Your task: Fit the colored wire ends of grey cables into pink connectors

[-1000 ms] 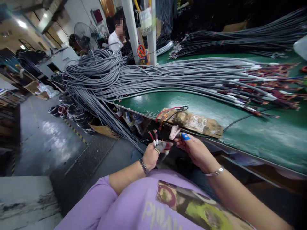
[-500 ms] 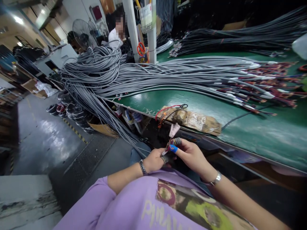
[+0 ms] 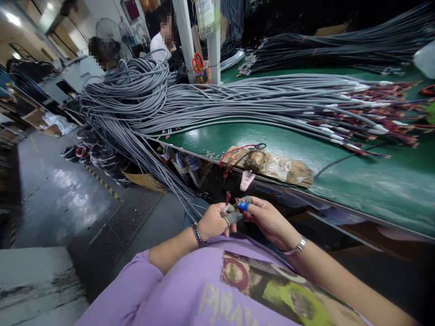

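The person sat close against the edge of the green workbench (image 3: 374, 181), both hands raised just below its lip and in front of a purple shirt (image 3: 176, 294). The left hand (image 3: 212, 222) was curled shut around a cable end (image 3: 236, 202), a grey cot (image 3: 234, 218) on one finger, and one red-tipped wire (image 3: 227, 197) stood up above the thumb. The right hand (image 3: 268, 219) met it from the other side, thumb and forefinger pinched narrowly on the same cluster of thin coloured wires, the fingertip wrapped in blue tape (image 3: 243, 206). So the cable end sat between the two hands, touching both, off the bench and a little below a strip of taped cardboard (image 3: 282, 166) fixed along the bench edge. A loop of red and black wire (image 3: 238, 153) lay on that cardboard and a pale pink tag (image 3: 246, 179) hung down from it, just above the hands. There was a watch (image 3: 197, 233) on the left wrist and a metal bracelet (image 3: 298, 247) on the right. Farther back a great bundle of grey cables (image 3: 238, 102) sprawled across the bench and spilled over its left end towards the floor, their stripped coloured ends lying to the right. A darker bundle (image 3: 340, 47) lay beyond it. Orange-handled scissors (image 3: 198, 63) hung by a white post (image 3: 214, 45), and a co-worker in a white shirt (image 3: 159, 43) sat well behind.
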A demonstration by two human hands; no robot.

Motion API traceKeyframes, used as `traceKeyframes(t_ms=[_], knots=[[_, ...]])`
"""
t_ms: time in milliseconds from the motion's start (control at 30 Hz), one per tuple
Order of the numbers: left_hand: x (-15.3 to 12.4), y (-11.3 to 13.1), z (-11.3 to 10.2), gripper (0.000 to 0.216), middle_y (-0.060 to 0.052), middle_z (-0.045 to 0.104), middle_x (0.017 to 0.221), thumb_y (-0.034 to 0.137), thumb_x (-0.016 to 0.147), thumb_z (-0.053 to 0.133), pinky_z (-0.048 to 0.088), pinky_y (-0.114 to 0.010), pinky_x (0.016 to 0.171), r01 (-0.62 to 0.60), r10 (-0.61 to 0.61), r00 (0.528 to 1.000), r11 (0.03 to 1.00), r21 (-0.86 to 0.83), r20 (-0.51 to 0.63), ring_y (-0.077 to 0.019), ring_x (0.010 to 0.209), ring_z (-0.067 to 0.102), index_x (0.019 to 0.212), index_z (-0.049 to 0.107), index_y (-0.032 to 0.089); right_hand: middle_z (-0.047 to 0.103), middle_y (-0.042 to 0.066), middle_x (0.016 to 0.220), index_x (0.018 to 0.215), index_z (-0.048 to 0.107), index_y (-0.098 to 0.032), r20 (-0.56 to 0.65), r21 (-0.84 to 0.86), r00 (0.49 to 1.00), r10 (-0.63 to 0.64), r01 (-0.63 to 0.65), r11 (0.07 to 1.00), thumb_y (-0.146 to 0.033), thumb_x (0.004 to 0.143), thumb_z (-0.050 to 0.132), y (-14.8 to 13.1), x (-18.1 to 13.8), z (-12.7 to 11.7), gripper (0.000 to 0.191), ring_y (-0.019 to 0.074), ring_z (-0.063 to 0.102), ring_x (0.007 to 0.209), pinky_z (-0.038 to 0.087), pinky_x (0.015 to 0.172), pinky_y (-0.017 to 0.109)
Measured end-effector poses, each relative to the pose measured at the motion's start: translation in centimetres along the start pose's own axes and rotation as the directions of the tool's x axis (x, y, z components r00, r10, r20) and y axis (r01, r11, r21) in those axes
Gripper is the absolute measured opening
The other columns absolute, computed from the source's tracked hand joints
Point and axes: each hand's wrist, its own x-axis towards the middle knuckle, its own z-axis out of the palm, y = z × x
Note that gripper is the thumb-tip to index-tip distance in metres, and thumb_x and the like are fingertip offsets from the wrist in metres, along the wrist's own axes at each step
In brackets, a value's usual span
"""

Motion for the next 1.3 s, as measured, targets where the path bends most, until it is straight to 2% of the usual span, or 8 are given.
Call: traceKeyframes(t_ms=[100, 167, 300, 467, 667, 800, 1000, 1300], knots=[[0.1, -0.1, -0.1, 0.037, 0.004, 0.056, 0.049, 0.049, 0.072, 0.068, 0.029, -0.017, 0.033, 0.059, -0.062, 0.996, 0.997, 0.044, 0.072, -0.0054, 0.031, 0.044, 0.068, 0.053, 0.016, 0.054, -0.002, 0.057, 0.064, 0.06, -0.017, -0.002, -0.051, 1.0, -0.013, 0.012, 0.999, -0.049, 0.06, 0.076, 0.0, -0.1, 0.3, 0.036, 0.01, 0.041, 0.052, 0.034, 0.051, 0.025], [0.1, -0.3, -0.2, 0.038, 0.003, 0.055, 0.048, 0.05, 0.071, 0.067, 0.029, -0.017, 0.033, 0.073, -0.074, 0.996, 0.997, 0.016, 0.043, -0.0053, 0.031, 0.043, 0.064, 0.051, 0.016, 0.059, 0.0, 0.063, 0.069, 0.064, -0.016, 0.001, -0.105, 0.998, -0.062, 0.061, 0.993, -0.051, 0.059, 0.077, -0.2, -0.1, 0.3, 0.038, 0.0118, 0.046, 0.056, 0.037, 0.055, 0.026], [0.6, -0.7, -0.1, 0.042, 0.0, 0.06, 0.053, 0.054, 0.068, 0.066, 0.029, -0.017, 0.034, 0.039, -0.07, 0.988, 0.976, -0.216, -0.138, -0.0078, 0.037, 0.052, 0.063, 0.051, 0.015, 0.058, -0.001, 0.062, 0.068, 0.064, -0.017, -0.025, -0.166, 0.991, -0.129, 0.124, 0.978, -0.053, 0.061, 0.076, -0.3, 0.0, 0.0, 0.039, 0.0123, 0.046, 0.057, 0.039, 0.057, 0.027], [1.2, -1.0, 0.1, 0.038, -0.002, 0.062, 0.056, 0.047, 0.064, 0.071, 0.026, -0.017, 0.034, -0.071, -0.069, 0.95, 0.903, -0.424, -0.305, -0.0097, 0.041, 0.056, 0.071, 0.054, 0.014, 0.054, -0.001, 0.059, 0.063, 0.06, -0.018, 0.082, -0.19, 0.99, -0.117, 0.131, 0.973, -0.053, 0.065, 0.073, -0.1, 0.0, -0.2, 0.038, 0.0122, 0.044, 0.057, 0.039, 0.057, 0.027], [1.0, -0.7, 0.2, 0.035, 0.0, 0.06, 0.053, 0.043, 0.063, 0.073, 0.022, -0.018, 0.034, -0.079, -0.051, 0.952, 0.913, -0.401, -0.302, -0.008, 0.038, 0.052, 0.066, 0.052, 0.015, 0.057, 0.001, 0.066, 0.072, 0.06, -0.018, 0.027, -0.219, 0.993, -0.115, 0.118, 0.969, -0.056, 0.072, 0.064, -0.3, 0.1, -0.3, 0.038, 0.0125, 0.046, 0.058, 0.039, 0.055, 0.026], [0.8, -0.6, 0.6, 0.034, 0.001, 0.059, 0.05, 0.041, 0.062, 0.074, 0.022, -0.017, 0.033, -0.037, -0.07, 0.959, 0.929, -0.368, -0.274, -0.0079, 0.036, 0.052, 0.066, 0.051, 0.015, 0.064, 0.003, 0.077, 0.084, 0.061, -0.018, 0.05, -0.208, 0.988, -0.146, 0.153, 0.966, -0.053, 0.068, 0.071, -0.7, 0.4, 0.2, 0.04, 0.0147, 0.053, 0.065, 0.043, 0.059, 0.027], [0.9, -1.1, 0.8, 0.027, 0.0, 0.061, 0.052, 0.033, 0.063, 0.072, 0.021, -0.017, 0.033, -0.017, -0.075, 0.964, 0.94, -0.341, -0.253, -0.0087, 0.037, 0.053, 0.067, 0.053, 0.015, 0.061, 0.001, 0.065, 0.074, 0.057, -0.018, 0.075, -0.197, 0.99, -0.122, 0.135, 0.971, -0.053, 0.065, 0.073, -0.8, 0.8, 0.6, 0.04, 0.0146, 0.053, 0.061, 0.043, 0.059, 0.028], [0.9, -1.1, 0.6, 0.032, 0.001, 0.06, 0.053, 0.038, 0.061, 0.074, 0.023, -0.016, 0.034, -0.008, -0.093, 0.962, 0.931, -0.365, -0.257, -0.0076, 0.038, 0.054, 0.068, 0.053, 0.015, 0.061, 0.001, 0.065, 0.071, 0.062, -0.018, 0.068, -0.082, 0.996, -0.063, 0.069, 0.994, -0.053, 0.063, 0.075, -0.5, 0.2, 0.4, 0.038, 0.0126, 0.05, 0.058, 0.041, 0.058, 0.027]])
